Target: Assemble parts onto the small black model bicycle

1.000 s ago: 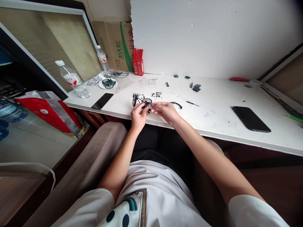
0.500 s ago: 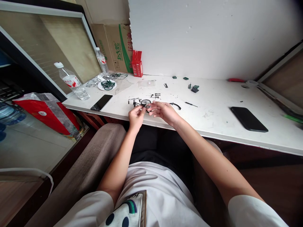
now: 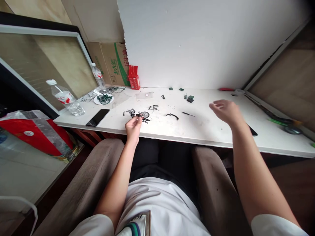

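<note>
My left hand (image 3: pixel 133 131) pinches a small black model bicycle (image 3: pixel 138 115) between thumb and fingers, near the front edge of the table. The bicycle's handlebar points left, and a spoked wheel (image 3: pixel 144 114) shows at its right. Far to the right, my right hand (image 3: pixel 225 111) is in the air above the table, slightly blurred, its fingers loosely bent and apart with nothing visible in them. A curved black part (image 3: pixel 172 115) and a thin dark screwdriver-like tool (image 3: pixel 188 114) lie between the hands. Several tiny black parts (image 3: pixel 154 107) lie just behind the bicycle.
A phone (image 3: pixel 97 118) lies at the left, beside water bottles (image 3: pixel 67 100) and a white plate (image 3: pixel 111 101) with dark green parts. A red box (image 3: pixel 134 78) stands at the back. Small green pieces (image 3: pixel 190 99) lie behind the tool. Another black phone (image 3: pixel 253 131) is partly behind my right forearm.
My right hand has left the bicycle and swung far to the right. My left hand still holds the bicycle. The camera view has shifted, so the table appears lower and further left.
</note>
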`<move>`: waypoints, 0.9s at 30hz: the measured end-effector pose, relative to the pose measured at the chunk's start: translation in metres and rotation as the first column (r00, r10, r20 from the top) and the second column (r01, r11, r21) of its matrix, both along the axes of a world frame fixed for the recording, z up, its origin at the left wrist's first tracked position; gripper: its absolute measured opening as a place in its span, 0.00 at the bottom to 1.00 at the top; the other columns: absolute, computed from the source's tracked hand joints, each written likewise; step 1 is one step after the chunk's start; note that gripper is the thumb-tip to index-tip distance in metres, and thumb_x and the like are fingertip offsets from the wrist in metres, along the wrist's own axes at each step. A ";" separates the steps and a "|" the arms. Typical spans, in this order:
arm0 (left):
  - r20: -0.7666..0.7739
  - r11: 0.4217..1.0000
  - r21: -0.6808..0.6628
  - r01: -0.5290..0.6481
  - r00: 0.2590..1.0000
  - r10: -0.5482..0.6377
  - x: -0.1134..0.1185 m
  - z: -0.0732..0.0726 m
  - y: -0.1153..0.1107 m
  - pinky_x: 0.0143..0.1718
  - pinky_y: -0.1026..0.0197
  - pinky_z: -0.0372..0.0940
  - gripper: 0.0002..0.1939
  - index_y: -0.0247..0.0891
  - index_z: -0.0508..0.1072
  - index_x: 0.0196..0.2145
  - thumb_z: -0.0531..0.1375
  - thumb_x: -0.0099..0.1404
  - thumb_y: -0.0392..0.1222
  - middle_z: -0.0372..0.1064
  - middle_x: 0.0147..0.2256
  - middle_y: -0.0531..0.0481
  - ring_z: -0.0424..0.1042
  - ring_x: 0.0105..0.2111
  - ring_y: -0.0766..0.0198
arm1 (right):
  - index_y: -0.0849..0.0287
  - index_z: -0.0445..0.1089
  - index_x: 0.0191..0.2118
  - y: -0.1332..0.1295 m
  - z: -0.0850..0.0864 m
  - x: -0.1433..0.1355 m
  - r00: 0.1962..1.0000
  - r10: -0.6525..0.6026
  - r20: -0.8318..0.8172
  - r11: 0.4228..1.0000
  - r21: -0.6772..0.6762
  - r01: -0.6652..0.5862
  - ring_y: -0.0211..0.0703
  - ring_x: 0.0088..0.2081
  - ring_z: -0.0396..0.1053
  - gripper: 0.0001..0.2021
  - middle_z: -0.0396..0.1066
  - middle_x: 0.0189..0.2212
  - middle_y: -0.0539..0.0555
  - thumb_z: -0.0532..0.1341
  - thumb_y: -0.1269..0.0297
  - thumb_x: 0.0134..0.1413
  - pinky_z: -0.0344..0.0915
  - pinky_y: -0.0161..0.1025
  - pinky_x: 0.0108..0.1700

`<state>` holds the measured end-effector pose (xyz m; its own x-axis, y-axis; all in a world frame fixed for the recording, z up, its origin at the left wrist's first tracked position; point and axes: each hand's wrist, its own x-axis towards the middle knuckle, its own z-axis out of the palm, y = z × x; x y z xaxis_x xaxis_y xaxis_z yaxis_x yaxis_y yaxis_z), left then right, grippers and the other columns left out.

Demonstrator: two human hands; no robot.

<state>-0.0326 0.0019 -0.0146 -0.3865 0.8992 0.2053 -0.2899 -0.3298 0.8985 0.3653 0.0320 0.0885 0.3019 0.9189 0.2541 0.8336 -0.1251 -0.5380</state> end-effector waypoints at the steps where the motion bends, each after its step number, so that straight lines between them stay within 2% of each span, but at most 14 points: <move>1: -0.006 1.000 0.002 0.009 1.000 -0.009 0.002 0.001 0.000 0.26 0.65 0.53 0.27 0.32 0.83 0.39 0.78 0.52 0.59 0.78 0.35 0.45 0.59 0.25 0.73 | 0.62 0.76 0.59 -0.003 -0.006 0.024 0.987 -0.135 0.090 0.987 -0.072 0.141 0.61 0.61 0.71 0.23 0.76 0.56 0.72 0.64 0.53 0.66 0.64 0.55 0.64; 3: -0.004 1.000 0.018 0.017 1.000 -0.017 0.004 0.002 0.001 0.25 0.65 0.50 0.27 0.32 0.83 0.39 0.78 0.52 0.58 0.78 0.36 0.45 0.56 0.24 0.74 | 0.64 0.68 0.68 -0.011 -0.021 0.062 0.929 -0.309 0.206 0.924 -0.166 0.344 0.73 0.72 0.55 0.37 0.60 0.69 0.80 0.64 0.41 0.63 0.58 0.63 0.67; 4: -0.002 1.000 0.025 0.016 1.000 -0.016 0.005 0.002 0.002 0.25 0.65 0.50 0.27 0.32 0.83 0.38 0.78 0.51 0.58 0.78 0.36 0.45 0.56 0.24 0.75 | 0.65 0.62 0.72 -0.015 -0.029 0.077 0.905 -0.361 0.227 0.890 -0.205 0.407 0.75 0.74 0.50 0.44 0.55 0.71 0.81 0.64 0.36 0.61 0.57 0.66 0.67; 6: -0.004 0.999 0.034 0.014 1.000 -0.014 0.005 0.002 0.004 0.24 0.66 0.49 0.27 0.32 0.82 0.38 0.78 0.51 0.58 0.78 0.36 0.46 0.55 0.24 0.75 | 0.67 0.52 0.76 -0.021 -0.045 0.098 0.870 -0.432 0.236 0.840 -0.244 0.484 0.74 0.75 0.47 0.53 0.50 0.73 0.84 0.63 0.31 0.59 0.54 0.66 0.68; 7: -0.010 0.999 0.037 0.015 1.000 -0.014 0.005 0.002 0.004 0.24 0.66 0.48 0.26 0.33 0.82 0.37 0.78 0.52 0.58 0.77 0.35 0.46 0.54 0.24 0.75 | 0.67 0.50 0.76 -0.023 -0.051 0.105 0.865 -0.445 0.230 0.824 -0.273 0.497 0.73 0.75 0.47 0.54 0.50 0.73 0.85 0.62 0.30 0.59 0.54 0.65 0.69; 10: -0.031 0.999 0.047 0.017 0.999 -0.015 0.003 0.001 0.006 0.23 0.65 0.47 0.25 0.33 0.82 0.36 0.77 0.54 0.59 0.76 0.33 0.47 0.52 0.23 0.74 | 0.67 0.54 0.75 -0.023 -0.066 0.119 0.868 -0.448 0.215 0.820 -0.289 0.494 0.74 0.73 0.49 0.54 0.52 0.71 0.85 0.63 0.30 0.56 0.55 0.65 0.69; 14: -0.031 0.999 0.050 0.017 0.999 -0.016 0.001 -0.001 0.007 0.23 0.65 0.48 0.26 0.33 0.83 0.39 0.77 0.54 0.58 0.77 0.36 0.46 0.54 0.23 0.75 | 0.64 0.63 0.71 -0.017 -0.072 0.135 0.890 -0.419 0.181 0.834 -0.310 0.456 0.76 0.71 0.51 0.51 0.54 0.69 0.85 0.63 0.27 0.54 0.58 0.67 0.65; 18: -0.037 0.999 0.041 0.022 0.999 -0.021 0.002 -0.003 0.007 0.23 0.65 0.49 0.25 0.33 0.82 0.40 0.77 0.55 0.57 0.77 0.36 0.46 0.55 0.23 0.76 | 0.60 0.62 0.71 -0.010 -0.073 0.148 0.906 -0.403 0.127 0.830 -0.366 0.420 0.75 0.71 0.53 0.53 0.54 0.69 0.82 0.65 0.25 0.52 0.57 0.62 0.65; 22: -0.037 0.999 0.030 0.016 0.999 -0.015 0.003 -0.004 0.007 0.24 0.66 0.49 0.26 0.33 0.81 0.38 0.77 0.53 0.57 0.77 0.36 0.46 0.55 0.24 0.76 | 0.58 0.60 0.72 -0.007 -0.071 0.149 0.905 -0.400 0.144 0.817 -0.392 0.423 0.72 0.72 0.51 0.49 0.54 0.70 0.82 0.65 0.28 0.55 0.55 0.60 0.64; 27: -0.020 0.999 0.034 0.013 1.000 -0.012 0.003 -0.005 0.007 0.24 0.66 0.51 0.25 0.32 0.82 0.39 0.78 0.52 0.55 0.78 0.38 0.45 0.57 0.24 0.76 | 0.59 0.61 0.72 -0.015 -0.056 0.139 0.918 -0.378 0.123 0.812 -0.432 0.392 0.73 0.69 0.54 0.47 0.56 0.68 0.83 0.67 0.33 0.57 0.58 0.60 0.61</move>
